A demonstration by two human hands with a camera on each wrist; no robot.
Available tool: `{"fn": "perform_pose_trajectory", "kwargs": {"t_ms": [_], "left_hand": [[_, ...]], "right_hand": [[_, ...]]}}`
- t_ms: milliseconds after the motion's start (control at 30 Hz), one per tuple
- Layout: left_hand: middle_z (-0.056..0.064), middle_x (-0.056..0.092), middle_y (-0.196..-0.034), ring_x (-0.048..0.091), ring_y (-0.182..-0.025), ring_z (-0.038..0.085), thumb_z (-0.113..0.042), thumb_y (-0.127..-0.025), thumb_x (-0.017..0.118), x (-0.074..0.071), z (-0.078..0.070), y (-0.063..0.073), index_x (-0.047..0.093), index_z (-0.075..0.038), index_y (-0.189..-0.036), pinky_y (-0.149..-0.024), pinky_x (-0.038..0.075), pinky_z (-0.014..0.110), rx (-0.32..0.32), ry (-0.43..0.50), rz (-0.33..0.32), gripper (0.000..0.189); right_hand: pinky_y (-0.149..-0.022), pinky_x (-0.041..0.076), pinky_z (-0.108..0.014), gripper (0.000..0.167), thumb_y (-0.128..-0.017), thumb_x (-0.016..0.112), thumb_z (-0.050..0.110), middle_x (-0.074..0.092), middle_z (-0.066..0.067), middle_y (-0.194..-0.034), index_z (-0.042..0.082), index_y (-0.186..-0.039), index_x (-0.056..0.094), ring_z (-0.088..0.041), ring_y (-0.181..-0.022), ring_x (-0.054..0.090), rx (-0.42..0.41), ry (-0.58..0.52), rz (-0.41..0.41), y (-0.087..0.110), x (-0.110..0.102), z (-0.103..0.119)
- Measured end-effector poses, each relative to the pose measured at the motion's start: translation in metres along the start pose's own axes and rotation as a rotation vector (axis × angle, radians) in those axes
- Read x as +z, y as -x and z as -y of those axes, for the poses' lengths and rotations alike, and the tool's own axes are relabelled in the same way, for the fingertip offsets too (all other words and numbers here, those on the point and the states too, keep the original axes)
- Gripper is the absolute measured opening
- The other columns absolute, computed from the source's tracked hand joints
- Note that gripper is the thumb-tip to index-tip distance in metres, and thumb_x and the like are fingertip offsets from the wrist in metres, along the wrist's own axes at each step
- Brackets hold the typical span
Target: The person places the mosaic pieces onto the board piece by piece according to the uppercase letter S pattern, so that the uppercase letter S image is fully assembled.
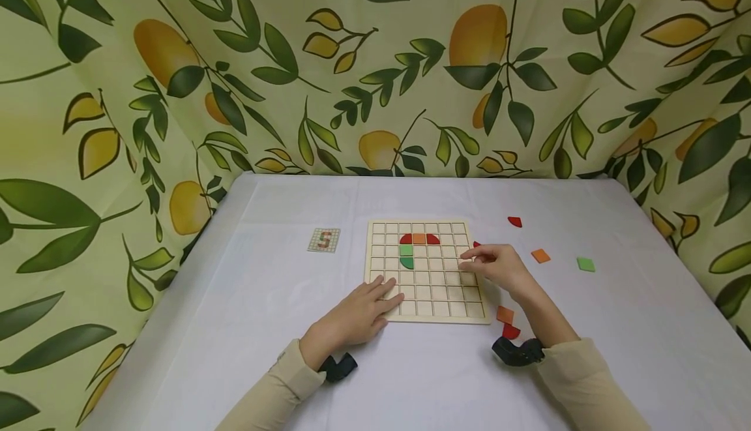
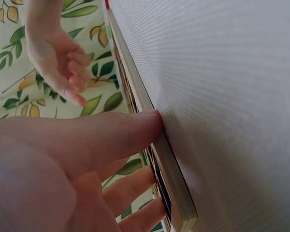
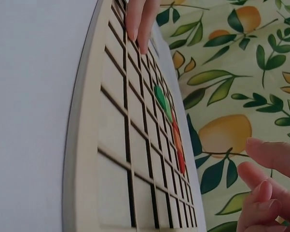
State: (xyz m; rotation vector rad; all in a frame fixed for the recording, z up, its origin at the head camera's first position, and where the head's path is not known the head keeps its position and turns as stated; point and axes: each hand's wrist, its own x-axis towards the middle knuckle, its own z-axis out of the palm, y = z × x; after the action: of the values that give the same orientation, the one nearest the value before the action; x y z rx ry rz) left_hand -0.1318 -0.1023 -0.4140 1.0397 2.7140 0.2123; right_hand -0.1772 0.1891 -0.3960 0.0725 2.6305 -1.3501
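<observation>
My left hand (image 1: 360, 310) rests on the lower left corner of a wooden grid board (image 1: 434, 312), fingers spread over the squares. In the left wrist view its thumb (image 2: 135, 128) touches the board's edge. Above the board's right side hovers my right hand (image 1: 499, 268), fingers loosely bent; the right wrist view shows no piece between thumb and finger. Set in the grid are a red quarter-round (image 1: 406, 239), an orange square (image 1: 419, 238), another red quarter-round (image 1: 432, 239), a light green square (image 1: 406, 250) and a dark green quarter-round (image 1: 407, 263).
A small card (image 1: 324, 240) with an S pattern lies left of the board. To the right lie a red piece (image 1: 514, 222), an orange square (image 1: 540, 255) and a light green square (image 1: 585, 264). Another orange square (image 1: 505, 314) and red piece (image 1: 511, 331) lie near the right wrist.
</observation>
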Motion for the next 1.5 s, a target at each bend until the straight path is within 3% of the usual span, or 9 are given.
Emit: {"fn": "perform_pose_trajectory", "kwargs": {"t_ms": [433,833,1100,1500], "left_hand": [[0.008,0.034,-0.158,0.029,-0.149,0.030,-0.024,-0.098,0.054,0.000,0.002,-0.001,0.044,-0.020,-0.146,-0.120,0.032,0.046,-0.035,0.045,0.014,0.049],[0.011,0.032,-0.159,0.028,-0.149,0.032,-0.023,-0.099,0.054,0.000,0.003,-0.001,0.043,-0.018,-0.146,-0.120,0.032,0.047,-0.017,0.060,0.020,0.049],[0.011,0.031,-0.159,0.027,-0.149,0.033,-0.022,-0.099,0.052,0.002,0.003,-0.001,0.042,-0.018,-0.147,-0.121,0.030,0.046,-0.007,0.071,0.018,0.049],[0.010,0.031,-0.159,0.028,-0.149,0.032,-0.023,-0.099,0.052,0.001,0.001,-0.002,0.042,-0.019,-0.147,-0.121,0.031,0.046,-0.026,0.048,0.022,0.049]], "right_hand": [[-0.053,0.033,-0.021,0.035,-0.084,0.074,0.022,0.048,0.004,-0.066,-0.002,-0.110,0.069,-0.011,-0.066,0.041,0.040,0.028,0.017,0.017,-0.017,-0.026],[-0.055,0.039,-0.019,0.041,-0.083,0.075,0.025,0.052,0.003,-0.067,-0.003,-0.112,0.068,-0.008,-0.065,0.045,0.053,0.037,0.072,0.031,-0.029,-0.052],[-0.055,0.041,-0.017,0.034,-0.080,0.076,0.017,0.049,0.003,-0.068,-0.005,-0.106,0.069,-0.005,-0.063,0.046,-0.023,0.050,0.158,0.036,-0.033,-0.065],[-0.051,0.033,-0.017,0.038,-0.076,0.082,0.021,0.046,0.003,-0.065,-0.004,-0.102,0.071,-0.006,-0.059,0.042,-0.042,0.086,0.212,0.040,-0.030,-0.072]]}}
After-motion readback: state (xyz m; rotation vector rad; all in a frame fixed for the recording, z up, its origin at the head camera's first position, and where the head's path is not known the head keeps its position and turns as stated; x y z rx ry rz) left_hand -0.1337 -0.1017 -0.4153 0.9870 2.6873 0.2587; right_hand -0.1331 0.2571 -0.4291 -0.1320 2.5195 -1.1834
